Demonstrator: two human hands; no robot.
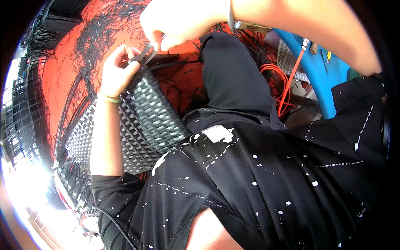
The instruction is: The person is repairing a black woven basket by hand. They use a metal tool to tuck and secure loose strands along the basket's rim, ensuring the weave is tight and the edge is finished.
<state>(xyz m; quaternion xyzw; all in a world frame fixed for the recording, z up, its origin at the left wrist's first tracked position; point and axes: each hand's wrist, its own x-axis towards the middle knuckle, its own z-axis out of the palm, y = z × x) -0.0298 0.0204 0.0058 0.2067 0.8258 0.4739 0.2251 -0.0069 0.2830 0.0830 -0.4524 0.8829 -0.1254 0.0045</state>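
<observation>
A dark grey woven piece of flat plastic strips (155, 110) leans against my lap, its upper corner raised toward my hands. My left hand (118, 71) is closed at that corner, thumb and fingers pinching the base of a flat dark strip (146, 53). Above and to the right, my right hand (177, 25) pinches the same strip, which bends in a narrow loop between the two hands. The fingertips of my right hand partly hide the strip's end. My left forearm passes in front of part of the weave.
Short black offcuts (98, 35) litter the red floor covering (62, 75). A blue plastic stool (318, 79) with small tools on it stands at the right, beside a coiled orange hose (283, 89). Dark wire-like frames (27, 100) line the left side.
</observation>
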